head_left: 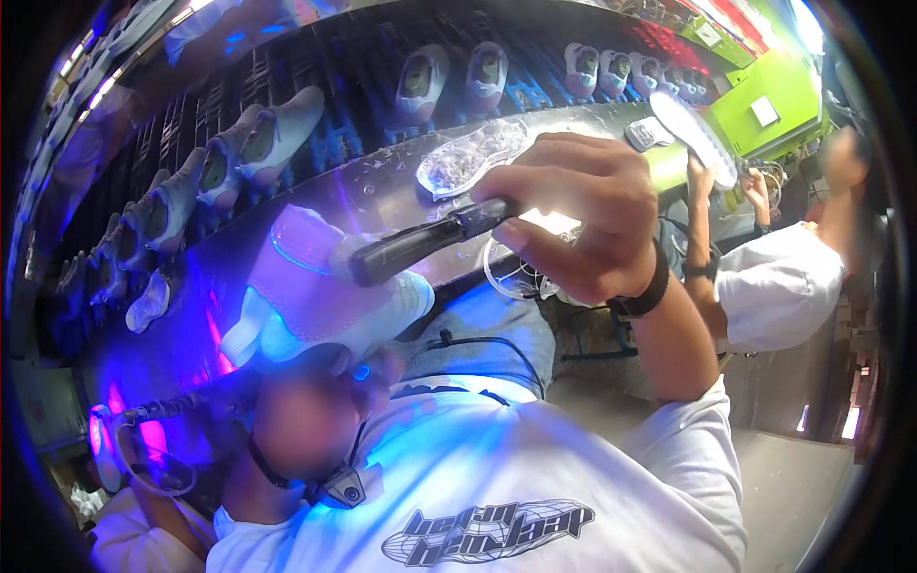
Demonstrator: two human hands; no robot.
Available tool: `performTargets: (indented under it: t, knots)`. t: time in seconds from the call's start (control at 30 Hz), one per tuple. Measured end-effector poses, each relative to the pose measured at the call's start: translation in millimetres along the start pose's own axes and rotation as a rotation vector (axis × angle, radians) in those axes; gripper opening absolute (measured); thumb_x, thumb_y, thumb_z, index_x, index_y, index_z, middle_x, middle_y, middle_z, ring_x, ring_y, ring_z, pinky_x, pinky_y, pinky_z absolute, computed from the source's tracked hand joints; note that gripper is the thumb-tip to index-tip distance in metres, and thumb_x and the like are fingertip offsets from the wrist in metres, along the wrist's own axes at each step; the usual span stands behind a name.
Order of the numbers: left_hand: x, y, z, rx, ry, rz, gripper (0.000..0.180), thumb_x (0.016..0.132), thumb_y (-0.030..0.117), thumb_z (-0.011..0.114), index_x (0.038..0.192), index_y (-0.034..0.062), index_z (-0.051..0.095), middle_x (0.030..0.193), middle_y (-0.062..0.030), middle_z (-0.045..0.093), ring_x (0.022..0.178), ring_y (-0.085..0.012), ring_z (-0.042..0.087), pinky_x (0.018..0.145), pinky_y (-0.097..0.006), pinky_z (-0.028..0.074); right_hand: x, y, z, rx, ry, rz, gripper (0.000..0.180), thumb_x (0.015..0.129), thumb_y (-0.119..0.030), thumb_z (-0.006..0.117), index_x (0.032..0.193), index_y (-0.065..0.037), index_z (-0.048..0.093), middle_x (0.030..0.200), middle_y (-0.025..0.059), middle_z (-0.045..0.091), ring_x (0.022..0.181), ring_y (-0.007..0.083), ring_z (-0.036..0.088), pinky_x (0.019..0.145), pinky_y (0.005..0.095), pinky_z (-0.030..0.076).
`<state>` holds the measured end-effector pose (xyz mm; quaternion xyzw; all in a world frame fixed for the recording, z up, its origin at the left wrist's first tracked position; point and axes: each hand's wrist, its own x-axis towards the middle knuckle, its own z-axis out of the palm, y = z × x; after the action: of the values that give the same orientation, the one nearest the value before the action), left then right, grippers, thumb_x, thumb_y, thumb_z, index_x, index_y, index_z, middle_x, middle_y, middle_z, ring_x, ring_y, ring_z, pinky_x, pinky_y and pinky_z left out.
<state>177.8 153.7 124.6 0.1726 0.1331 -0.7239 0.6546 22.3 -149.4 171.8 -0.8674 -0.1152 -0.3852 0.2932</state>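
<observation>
In my right hand [587,215], the fingers are wrapped round a black-handled tool [420,246] that looks like a brush. Its far end lies over the side of a pale shoe [310,291], where a whitish, blurred tip seems to meet the surface. Purple and blue light colours the shoe, which is tilted. My left hand [306,420] is under the shoe, closed at its lower edge; much of this hand is blurred. Just beyond the tool, a white sole-shaped piece [468,160] with a rough, crumbly surface lies on the metal ledge [377,186].
Beyond the ledge, a dark conveyor [353,124] carries several pale shoes [277,134]. A small white sole [148,304] rests at the left. To the right, a co-worker in a white shirt [788,286] holds a long white sole [693,134] beside a green machine [774,105].
</observation>
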Motion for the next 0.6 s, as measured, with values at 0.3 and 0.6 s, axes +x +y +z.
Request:
performTargets:
  t: [0.3, 0.6]
  knots:
    - [-1, -17, 15, -0.195, -0.070, 0.001, 0.056, 0.106, 0.032, 0.049, 0.142, -0.0096, 0.043, 0.123, -0.0333, 0.050, 0.091, -0.0446, 0.072, 0.078, -0.045, 0.065, -28, -1, 16, 0.157, 0.068, 0.161, 0.025, 0.083, -0.013, 0.075, 0.099, 0.005, 0.077, 0.076, 0.0142, 0.068, 0.063, 0.0245, 0.064, 0.059, 0.0339, 0.048]
    - [4, -24, 15, -0.160, -0.044, 0.034, 0.058, 0.105, 0.033, 0.048, 0.142, -0.0113, 0.044, 0.114, -0.0346, 0.053, 0.090, -0.0424, 0.068, 0.064, -0.038, 0.061, -74, -2, 34, 0.275, 0.137, 0.414, 0.024, 0.083, -0.012, 0.076, 0.100, 0.006, 0.076, 0.073, 0.0139, 0.065, 0.062, 0.0236, 0.061, 0.056, 0.0345, 0.044]
